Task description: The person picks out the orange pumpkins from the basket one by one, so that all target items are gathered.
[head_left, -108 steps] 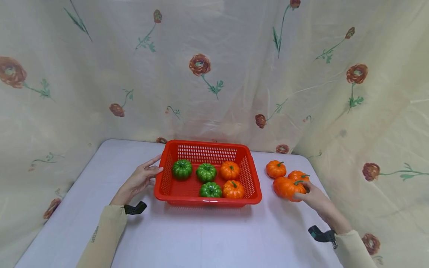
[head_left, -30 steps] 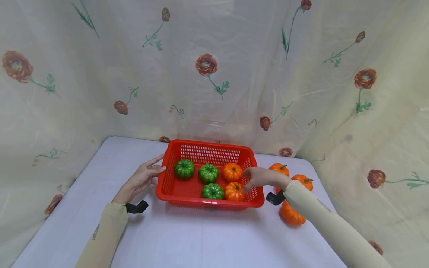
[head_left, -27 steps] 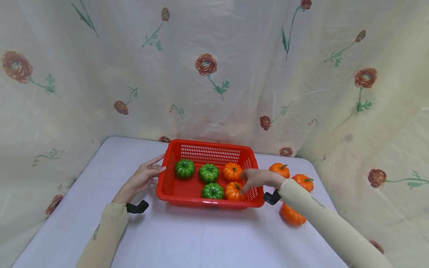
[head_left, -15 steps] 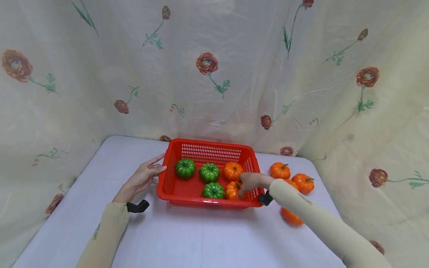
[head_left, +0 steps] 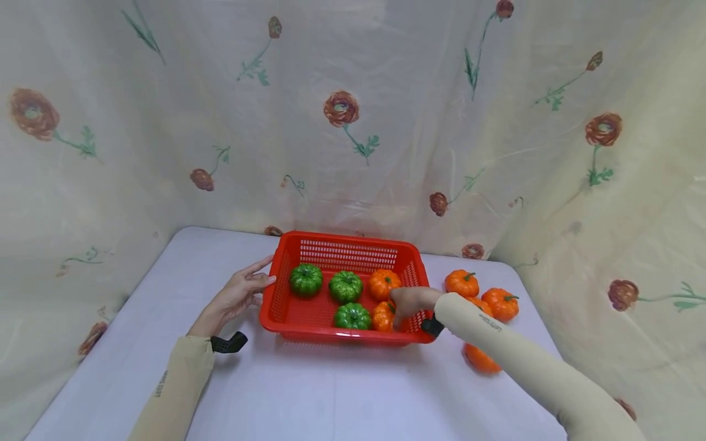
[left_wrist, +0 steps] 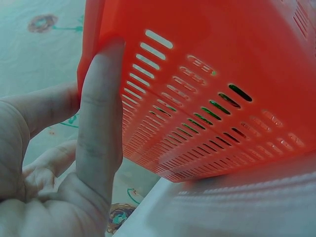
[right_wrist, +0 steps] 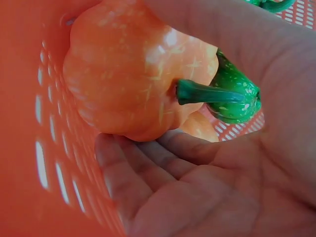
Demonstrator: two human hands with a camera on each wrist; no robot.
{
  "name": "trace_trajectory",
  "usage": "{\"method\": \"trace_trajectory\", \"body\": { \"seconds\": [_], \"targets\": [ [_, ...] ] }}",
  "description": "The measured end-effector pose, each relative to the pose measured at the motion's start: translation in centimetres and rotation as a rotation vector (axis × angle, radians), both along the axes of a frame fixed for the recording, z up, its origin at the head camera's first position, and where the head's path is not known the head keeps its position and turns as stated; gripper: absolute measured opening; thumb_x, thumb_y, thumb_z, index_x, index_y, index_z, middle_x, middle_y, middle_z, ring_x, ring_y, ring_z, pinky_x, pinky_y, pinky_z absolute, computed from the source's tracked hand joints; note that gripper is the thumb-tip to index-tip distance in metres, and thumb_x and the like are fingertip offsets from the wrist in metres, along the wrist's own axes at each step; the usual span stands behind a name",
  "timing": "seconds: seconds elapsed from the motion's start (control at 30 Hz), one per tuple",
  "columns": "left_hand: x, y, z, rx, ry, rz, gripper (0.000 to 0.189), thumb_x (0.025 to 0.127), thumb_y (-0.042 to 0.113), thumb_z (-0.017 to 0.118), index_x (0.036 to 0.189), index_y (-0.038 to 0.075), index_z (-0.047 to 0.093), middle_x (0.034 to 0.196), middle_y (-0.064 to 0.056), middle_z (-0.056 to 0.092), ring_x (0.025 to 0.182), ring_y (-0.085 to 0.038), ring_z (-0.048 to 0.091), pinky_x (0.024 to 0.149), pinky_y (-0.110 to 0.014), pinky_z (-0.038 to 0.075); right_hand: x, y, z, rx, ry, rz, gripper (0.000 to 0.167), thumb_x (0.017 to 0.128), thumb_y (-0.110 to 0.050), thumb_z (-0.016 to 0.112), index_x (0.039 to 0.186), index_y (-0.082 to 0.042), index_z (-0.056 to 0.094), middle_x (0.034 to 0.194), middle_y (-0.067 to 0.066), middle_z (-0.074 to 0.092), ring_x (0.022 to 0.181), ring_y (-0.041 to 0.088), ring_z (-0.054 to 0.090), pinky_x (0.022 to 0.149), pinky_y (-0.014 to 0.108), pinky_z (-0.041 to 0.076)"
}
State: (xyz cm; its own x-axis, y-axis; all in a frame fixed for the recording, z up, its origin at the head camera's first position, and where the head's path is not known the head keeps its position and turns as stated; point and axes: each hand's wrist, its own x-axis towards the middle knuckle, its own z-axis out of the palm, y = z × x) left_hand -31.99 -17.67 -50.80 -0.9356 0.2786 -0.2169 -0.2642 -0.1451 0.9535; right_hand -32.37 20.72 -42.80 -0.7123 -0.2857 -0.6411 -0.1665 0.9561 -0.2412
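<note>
A red plastic basket [head_left: 342, 334] stands on the table, holding several small pumpkins. My left hand [head_left: 238, 297] rests against its left side; extended fingers touch the rim and outer wall, seen closely in the left wrist view. Inside the basket's right end, my right hand [head_left: 410, 303] grips the front orange pumpkin [right_wrist: 128, 74], thumb on one side and fingertips on the other. Its green stem points toward the palm. Behind it lies another orange pumpkin [head_left: 384, 284]. Green pumpkins [head_left: 306, 280] sit in the left and middle, including a front green pumpkin [head_left: 352, 316].
Several orange pumpkins lie right of the basket: one at the back [head_left: 462, 282], one further right [head_left: 501, 304], and a nearer pumpkin [head_left: 481, 359] partly under the right sleeve [head_left: 513, 349]. A flowered curtain [head_left: 386, 153] hangs behind the white table [head_left: 309, 392].
From the pumpkins on the right, my right hand has moved left into the basket and closed around the front orange pumpkin. One outside pumpkin now lies nearer. The left hand stays put.
</note>
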Motion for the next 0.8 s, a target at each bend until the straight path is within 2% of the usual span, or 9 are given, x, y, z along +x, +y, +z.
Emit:
{"method": "trace_trajectory", "body": {
  "seconds": [0.23, 0.4, 0.53, 0.8],
  "targets": [
    [-0.11, 0.20, 0.16, -0.004, -0.008, -0.006, 0.073, 0.091, 0.024, 0.068, 0.152, 0.029, 0.030, 0.090, -0.002, 0.066, 0.083, -0.017, 0.067, 0.069, -0.039, 0.060, -0.08, 0.39, -0.42, -0.017, 0.012, 0.007, 0.048, 0.077, -0.026, 0.081, 0.115, -0.010, 0.056, 0.102, 0.004, 0.058, 0.096, 0.020, 0.052, 0.089, 0.037, 0.052],
    [-0.21, 0.16, 0.16, -0.013, -0.004, -0.003, 0.072, 0.091, 0.025, 0.068, 0.152, 0.029, 0.030, 0.090, -0.002, 0.065, 0.084, -0.016, 0.066, 0.070, -0.039, 0.060, -0.14, 0.51, -0.39, -0.047, 0.033, -0.032, 0.062, 0.076, -0.029, 0.081, 0.126, -0.006, 0.053, 0.109, 0.005, 0.058, 0.099, 0.021, 0.051, 0.094, 0.040, 0.050],
    [-0.17, 0.06, 0.03, -0.016, 0.004, -0.007, 0.072, 0.092, 0.025, 0.066, 0.153, 0.029, 0.028, 0.090, -0.002, 0.064, 0.085, -0.016, 0.066, 0.070, -0.038, 0.060, -0.16, 0.53, -0.31, -0.082, 0.025, -0.047, 0.063, 0.076, -0.028, 0.081, 0.129, -0.005, 0.053, 0.113, 0.005, 0.058, 0.103, 0.022, 0.051, 0.099, 0.042, 0.048],
    [-0.08, -0.02, -0.18, -0.005, 0.015, -0.011, 0.070, 0.092, 0.023, 0.066, 0.152, 0.029, 0.029, 0.090, -0.003, 0.065, 0.085, -0.016, 0.067, 0.069, -0.037, 0.060, 0.06, 0.41, -0.31, -0.126, -0.012, 0.017, 0.062, 0.078, -0.024, 0.080, 0.132, -0.010, 0.053, 0.124, 0.005, 0.056, 0.113, 0.022, 0.048, 0.108, 0.046, 0.040]
  ]
}}
